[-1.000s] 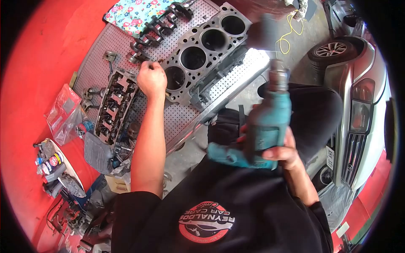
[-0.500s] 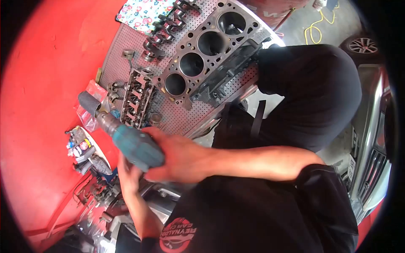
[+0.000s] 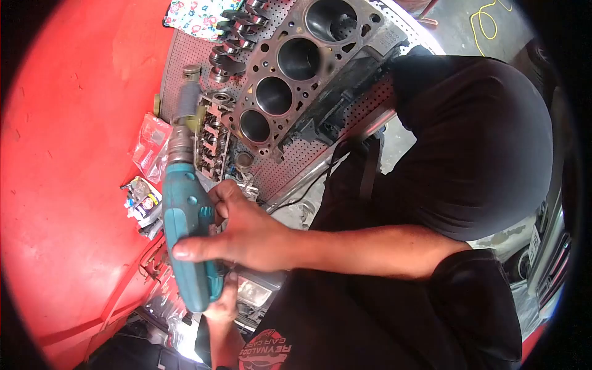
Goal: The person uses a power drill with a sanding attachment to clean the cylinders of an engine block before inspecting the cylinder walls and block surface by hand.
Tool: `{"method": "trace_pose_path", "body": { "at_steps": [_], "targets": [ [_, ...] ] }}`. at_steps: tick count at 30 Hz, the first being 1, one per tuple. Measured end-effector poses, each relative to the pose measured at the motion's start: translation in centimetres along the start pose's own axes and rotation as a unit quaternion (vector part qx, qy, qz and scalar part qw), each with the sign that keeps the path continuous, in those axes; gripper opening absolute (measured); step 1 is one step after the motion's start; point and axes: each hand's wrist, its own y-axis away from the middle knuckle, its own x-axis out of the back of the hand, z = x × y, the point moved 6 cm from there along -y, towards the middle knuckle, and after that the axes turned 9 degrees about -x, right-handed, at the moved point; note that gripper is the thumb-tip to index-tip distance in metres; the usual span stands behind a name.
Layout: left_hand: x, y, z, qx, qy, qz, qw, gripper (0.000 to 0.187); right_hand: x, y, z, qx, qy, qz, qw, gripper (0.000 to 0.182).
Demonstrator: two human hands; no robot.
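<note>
1. The right hand (image 3: 253, 237) is clamped around the body of a teal drill (image 3: 182, 216), its thumb laid across the top and its fingers curled round the side.
2. The left hand (image 3: 223, 306) is at the drill's lower end; its fingers are mostly hidden, so I cannot tell whether they grip.
3. The drill is held in front of the wearer, nose pointing away, with a grey roll (image 3: 189, 98), somewhat blurred, at its tip.
4. Past the tip, a narrow engine part (image 3: 213, 145) lies on a perforated table (image 3: 182, 52).
5. Right of that part is a large engine block (image 3: 297, 87) with four round holes.
6. Farther off are a bent metal shaft (image 3: 237, 37) and a flowered cloth (image 3: 197, 17).
7. At left, a plastic bag (image 3: 151, 142) is near a red panel (image 3: 80, 123).
8. At right are the wearer's dark-clothed leg (image 3: 475, 135) and, beyond, a yellow cord (image 3: 475, 28) on the floor.
</note>
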Motion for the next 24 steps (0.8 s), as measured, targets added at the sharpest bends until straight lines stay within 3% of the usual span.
{"method": "trace_pose_path", "body": {
  "at_steps": [2, 4, 8, 11, 15, 20, 24],
  "targets": [
    [-0.9, -2.1, 2.3, 0.098, 0.115, -0.066, 0.986, 0.058, 0.3, -1.7, 2.0, 0.015, -0.103, -0.064, 0.992, 0.067],
    [-1.3, -3.3, 3.4, 0.173, 0.189, -0.088, 0.963, 0.066, 0.6, -0.4, 0.4, 0.005, -0.22, -0.11, 0.969, 0.052],
    [-2.7, -4.3, 3.1, 0.27, 0.239, -0.147, 0.921, 0.066, 1.8, -0.6, 1.6, -0.032, -0.219, -0.123, 0.968, 0.045],
    [-3.1, -4.8, 3.1, 0.274, 0.242, -0.177, 0.914, 0.062, 2.4, -0.5, -0.1, -0.023, -0.221, -0.13, 0.966, 0.049],
    [-3.1, -6.1, 2.5, 0.259, 0.222, -0.136, 0.93, 0.045, 3.3, -2.0, -0.4, 0.033, -0.191, -0.113, 0.975, 0.062],
    [-4.0, -7.9, 3.3, 0.282, 0.202, -0.114, 0.931, 0.036, 3.9, -3.5, 0.5, -0.021, -0.189, -0.14, 0.972, 0.063],
    [-4.0, -9.3, 2.8, 0.269, 0.196, -0.147, 0.932, 0.029, 4.5, -4.2, 0.8, -0.034, -0.2, -0.136, 0.97, 0.064]
  ]
}}
